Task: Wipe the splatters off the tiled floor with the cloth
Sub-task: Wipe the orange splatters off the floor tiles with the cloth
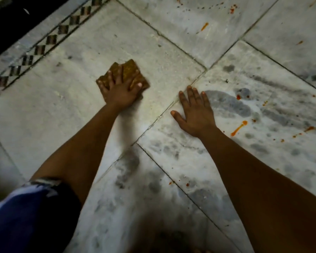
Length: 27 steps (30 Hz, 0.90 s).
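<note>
- Two hands down on the tiled floor point(164, 52); no clean-up done yet on the tile at 3 o'clock.
- Nearest: right hand point(194, 114) flat on the tile, fingers straight and close together, thumb out, holding nothing.
- Just beyond, at its 3 to 4 o'clock: long orange streak point(239, 128) and scattered drops.
- Farther, at 10 o'clock from the right hand: left hand point(119, 90) pressing the cloth point(128, 70), fingers spread.
- Farthest, at 1 o'clock from the cloth: more splatters point(204, 26).
- Likely next: cloth swept toward 4 o'clock, across the right hand.
</note>
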Motion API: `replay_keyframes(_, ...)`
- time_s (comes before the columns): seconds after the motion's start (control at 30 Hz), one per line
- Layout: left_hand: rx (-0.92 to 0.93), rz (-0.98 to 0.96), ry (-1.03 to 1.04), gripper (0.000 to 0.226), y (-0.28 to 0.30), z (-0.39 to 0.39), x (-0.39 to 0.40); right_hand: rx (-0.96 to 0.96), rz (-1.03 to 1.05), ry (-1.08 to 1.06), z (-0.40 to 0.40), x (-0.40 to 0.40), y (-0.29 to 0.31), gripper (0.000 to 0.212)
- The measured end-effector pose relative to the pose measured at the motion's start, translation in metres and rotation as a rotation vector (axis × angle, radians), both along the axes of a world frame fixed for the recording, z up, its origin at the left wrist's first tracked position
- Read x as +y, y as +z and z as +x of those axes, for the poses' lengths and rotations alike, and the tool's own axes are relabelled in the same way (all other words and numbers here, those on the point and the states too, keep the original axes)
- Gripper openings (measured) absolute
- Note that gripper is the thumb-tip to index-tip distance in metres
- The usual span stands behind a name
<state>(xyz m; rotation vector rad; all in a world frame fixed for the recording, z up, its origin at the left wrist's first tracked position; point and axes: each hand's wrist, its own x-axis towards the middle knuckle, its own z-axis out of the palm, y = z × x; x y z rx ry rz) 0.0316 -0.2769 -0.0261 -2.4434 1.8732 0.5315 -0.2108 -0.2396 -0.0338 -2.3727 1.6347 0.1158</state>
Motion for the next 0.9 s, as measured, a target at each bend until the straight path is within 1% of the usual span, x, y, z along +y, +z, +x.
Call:
replay_keyframes(0.03, -0.018, 0.015, -0.016, 0.055, 0.0, -0.008, -0.004, 0.011, 0.004, -0.001, 0.002, 0.001, 0.0, 0.081)
replay_keyframes(0.1, -0.054, 0.025, -0.152, 0.057, -0.003, -0.025, 0.008, 0.016, 0.003, -0.009, 0.003, 0.002, -0.001, 0.081)
replay_keyframes(0.2, -0.047, -0.063, -0.433, 0.067, -0.007, -0.026, 0.068, 0.035, -0.009, 0.005, 0.003, 0.002, -0.001, 0.081)
replay_keyframes(0.23, -0.033, -0.074, -0.486, 0.068, -0.008, -0.016, 0.088, 0.047, -0.015, 0.003, 0.004, 0.002, -0.001, 0.081)
replay_keyframes(0.27, -0.019, -0.081, -0.488, 0.072, -0.008, -0.003, 0.1, 0.062, -0.018, -0.003, 0.002, 0.002, 0.0, 0.08)
replay_keyframes(0.3, -0.019, -0.082, -0.427, 0.078, -0.008, 0.016, 0.107, 0.075, -0.015, 0.001, 0.003, 0.002, 0.0, 0.078)
replay_keyframes(0.37, -0.042, -0.052, -0.205, 0.085, -0.007, 0.052, 0.101, 0.089, -0.004, 0.009, 0.003, 0.002, -0.001, 0.075)
replay_keyframes(0.43, -0.056, -0.013, 0.005, 0.083, -0.004, 0.073, 0.075, 0.081, -0.01, 0.005, 0.002, 0.002, -0.001, 0.078)
replay_keyframes(0.5, -0.094, -0.001, 0.091, 0.077, 0.0, 0.075, 0.043, 0.077, -0.011, -0.002, 0.003, 0.003, -0.002, 0.083)
replay_keyframes(0.57, -0.125, -0.02, 0.071, 0.068, 0.001, 0.063, 0.018, 0.082, -0.011, -0.007, 0.005, 0.004, -0.003, 0.083)
replay_keyframes(0.63, -0.136, -0.032, -0.015, 0.066, -0.001, 0.049, 0.013, 0.08, -0.004, -0.014, 0.007, 0.004, -0.003, 0.083)
replay_keyframes(0.7, -0.122, -0.05, -0.139, 0.071, -0.003, 0.038, 0.028, 0.079, -0.005, -0.016, 0.007, 0.003, -0.002, 0.083)
replay_keyframes(0.77, -0.085, -0.097, -0.215, 0.074, -0.005, 0.031, 0.054, 0.086, -0.003, -0.016, 0.006, 0.004, -0.001, 0.083)
replay_keyframes(0.9, 0.013, -0.257, -0.24, 0.062, -0.003, 0.024, 0.099, 0.085, 0.027, -0.042, 0.009, 0.005, 0.004, 0.08)
